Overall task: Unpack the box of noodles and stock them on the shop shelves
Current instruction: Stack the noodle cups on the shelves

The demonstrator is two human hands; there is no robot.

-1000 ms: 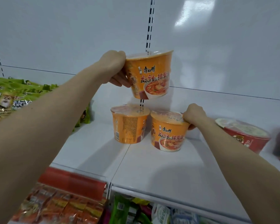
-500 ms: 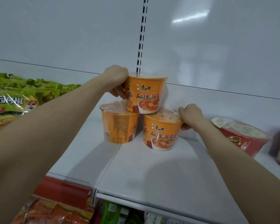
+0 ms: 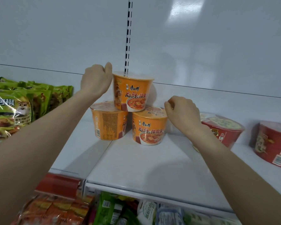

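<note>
Three orange noodle cups form a small pyramid on the white shelf. The top cup rests on the left lower cup and the right lower cup. My left hand is at the top cup's left side. Its thumb lies against the rim and its fingers are hidden behind the hand. My right hand sits at the right lower cup's rim with its fingers loosely curled, holding nothing that I can see.
Green noodle packets are stacked at the shelf's left end. Two red noodle bowls stand on the right. More packets fill the shelf below. A slotted upright runs up the white back panel.
My left hand has lowered the top cup onto the two lower cups. My right hand has eased back a little from the right lower cup's rim.
</note>
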